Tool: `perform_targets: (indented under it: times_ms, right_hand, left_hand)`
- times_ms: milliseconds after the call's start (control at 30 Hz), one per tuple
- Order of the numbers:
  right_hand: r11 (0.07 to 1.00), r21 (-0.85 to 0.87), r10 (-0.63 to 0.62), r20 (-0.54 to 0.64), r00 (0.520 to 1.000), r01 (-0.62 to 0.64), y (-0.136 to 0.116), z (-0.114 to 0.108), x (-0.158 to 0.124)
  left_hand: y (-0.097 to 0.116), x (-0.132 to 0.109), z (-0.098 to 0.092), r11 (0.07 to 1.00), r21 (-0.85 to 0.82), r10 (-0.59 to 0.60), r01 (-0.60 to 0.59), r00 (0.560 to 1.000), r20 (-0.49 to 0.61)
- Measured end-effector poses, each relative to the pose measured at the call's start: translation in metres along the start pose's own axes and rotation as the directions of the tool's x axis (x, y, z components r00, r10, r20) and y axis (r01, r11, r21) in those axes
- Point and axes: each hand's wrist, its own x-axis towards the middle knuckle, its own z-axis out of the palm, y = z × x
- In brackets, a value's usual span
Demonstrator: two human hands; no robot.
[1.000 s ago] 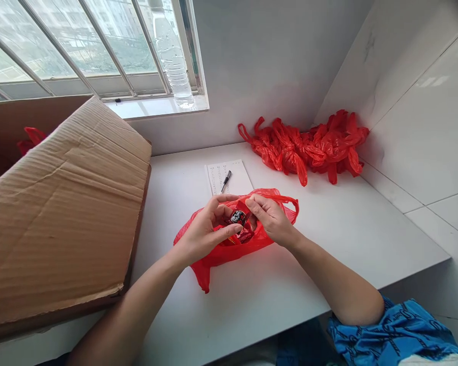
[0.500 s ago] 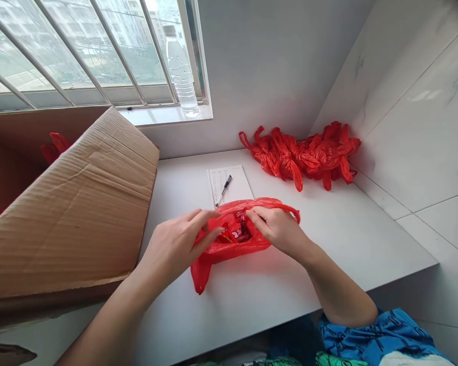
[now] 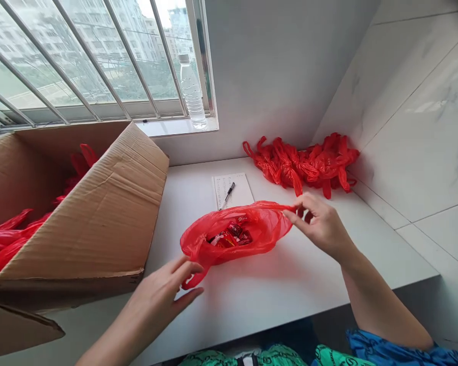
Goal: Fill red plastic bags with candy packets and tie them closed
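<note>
A red plastic bag point(image 3: 267, 243) lies on the white table with its mouth spread wide. Inside it are several small packets point(image 3: 234, 235) in shiny red and dark red wrappers; their print is too small to read. My right hand point(image 3: 320, 223) pinches the bag's right handle between thumb and fingers and draws it outward. At the lower left, my left hand point(image 3: 171, 287) is beside the other handle, thumb and fingers apart, with the fingertips at the loop.
A cardboard box point(image 3: 99, 218) with red bags inside stands at the left. More red plastic bags point(image 3: 301, 162) lie heaped by the back wall. Behind the open bag are a notebook point(image 3: 242, 188) and a pen point(image 3: 228, 194). A clear bottle point(image 3: 193, 96) stands on the windowsill.
My right hand has moved from the bag's mouth out to its right handle. My left hand has shifted down and left toward the other handle. The mouth is wider, and the view has shifted.
</note>
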Motion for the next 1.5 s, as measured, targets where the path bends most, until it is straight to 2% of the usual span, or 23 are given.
perform_targets:
  times_ms: [67, 133, 167, 233, 300, 333, 400, 467, 500, 633, 733, 800, 867, 900, 933, 967, 1033, 1100, 1200, 1267, 1333, 1400, 1500]
  right_hand:
    - [0.984, 0.170, -0.034, -0.090, 0.995, 0.049, -0.006, -0.008, 0.020]
    - [0.934, 0.345, -0.035, -0.162, 0.986, 0.090, -0.013, -0.013, 0.041]
    - [0.894, 0.437, -0.020, -0.184, 0.983, 0.100, -0.016, -0.014, 0.052]
    - [0.777, 0.620, 0.014, -0.192, 0.981, 0.110, -0.025, -0.009, 0.070]
    - [0.635, 0.763, 0.039, -0.186, 0.982, 0.119, -0.034, 0.002, 0.085]
    - [0.568, 0.813, 0.043, -0.185, 0.982, 0.128, -0.038, 0.008, 0.090]
    - [0.466, 0.872, 0.025, -0.186, 0.982, 0.154, -0.048, 0.023, 0.095]
    - [0.434, 0.887, -0.034, -0.160, 0.987, 0.159, -0.057, 0.035, 0.095]
    - [0.454, 0.880, -0.073, -0.124, 0.990, 0.143, -0.061, 0.040, 0.093]
    - [0.693, 0.709, -0.230, 0.048, 0.972, 0.129, -0.073, 0.056, 0.079]
    - [0.786, 0.575, -0.314, 0.056, 0.948, 0.226, -0.075, 0.066, 0.075]
    - [0.770, 0.602, -0.278, 0.019, 0.960, 0.211, -0.074, 0.069, 0.077]
    - [0.716, 0.690, -0.182, 0.035, 0.983, 0.108, -0.071, 0.069, 0.081]
    - [0.677, 0.735, -0.141, 0.072, 0.987, 0.043, -0.069, 0.068, 0.083]
    - [0.634, 0.773, -0.115, 0.114, 0.987, -0.016, -0.067, 0.067, 0.085]
    - [0.594, 0.802, -0.099, 0.150, 0.984, -0.063, -0.066, 0.067, 0.087]
    - [0.522, 0.845, -0.092, 0.191, 0.977, -0.116, -0.063, 0.067, 0.089]
    - [0.472, 0.870, -0.106, 0.216, 0.971, -0.142, -0.060, 0.066, 0.090]
    - [0.525, 0.840, -0.242, 0.302, 0.922, -0.138, -0.056, 0.062, 0.090]
    - [0.639, 0.767, -0.352, 0.352, 0.867, -0.053, -0.053, 0.057, 0.088]
    - [0.768, 0.632, -0.398, 0.341, 0.851, 0.106, -0.053, 0.053, 0.084]
    - [0.865, 0.429, -0.395, 0.258, 0.882, 0.261, -0.055, 0.054, 0.079]
    - [0.913, 0.182, -0.391, 0.136, 0.910, 0.365, -0.061, 0.061, 0.072]
  left_hand:
    - [0.006, 0.009, -0.027, 0.999, -0.026, -0.023, 0.019, 0.991, -0.130]
    - [0.014, 0.018, -0.057, 0.998, -0.014, -0.062, 0.061, 0.942, -0.331]
    - [0.018, 0.023, -0.071, 0.995, -0.011, -0.096, 0.101, 0.893, -0.439]
    - [0.024, 0.035, -0.096, 0.983, -0.056, -0.173, 0.177, 0.766, -0.619]
    - [0.028, 0.050, -0.112, 0.971, -0.170, -0.239, 0.168, 0.647, -0.724]
    - [0.028, 0.058, -0.116, 0.963, -0.242, -0.260, 0.116, 0.614, -0.745]
    - [0.028, 0.076, -0.116, 0.931, -0.365, -0.281, -0.025, 0.591, -0.756]
    - [0.031, 0.093, -0.110, 0.887, -0.437, -0.268, -0.148, 0.605, -0.749]
    - [0.034, 0.100, -0.106, 0.872, -0.451, -0.249, -0.189, 0.621, -0.743]
    - [0.056, 0.118, -0.087, 0.831, -0.457, -0.124, -0.317, 0.696, -0.707]
    - [0.069, 0.126, -0.073, 0.762, -0.467, 0.029, -0.449, 0.743, -0.668]
    - [0.068, 0.130, -0.060, 0.726, -0.442, 0.068, -0.527, 0.695, -0.716]
    - [0.060, 0.136, -0.044, 0.733, -0.415, 0.013, -0.539, 0.621, -0.784]
    - [0.055, 0.138, -0.035, 0.738, -0.436, -0.028, -0.515, 0.623, -0.782]
    - [0.051, 0.141, -0.027, 0.728, -0.494, -0.062, -0.475, 0.672, -0.738]
    - [0.047, 0.143, -0.020, 0.694, -0.581, -0.082, -0.426, 0.755, -0.651]
    - [0.040, 0.145, -0.009, 0.549, -0.778, -0.073, -0.306, 0.909, -0.410]
    - [0.035, 0.146, -0.005, 0.338, -0.923, -0.049, -0.185, 0.976, -0.213]
    - [0.028, 0.145, -0.012, 0.057, -0.997, -0.072, -0.050, 0.996, -0.054]
    - [0.024, 0.144, -0.019, -0.030, -1.000, -0.103, 0.004, 0.995, 0.007]
    - [0.020, 0.143, -0.024, -0.027, -0.999, -0.124, 0.023, 0.992, 0.027]
    - [0.018, 0.143, -0.026, 0.060, -0.997, -0.116, 0.049, 0.992, 0.042]
    - [0.017, 0.142, -0.023, 0.214, -0.969, -0.088, 0.122, 0.991, 0.105]
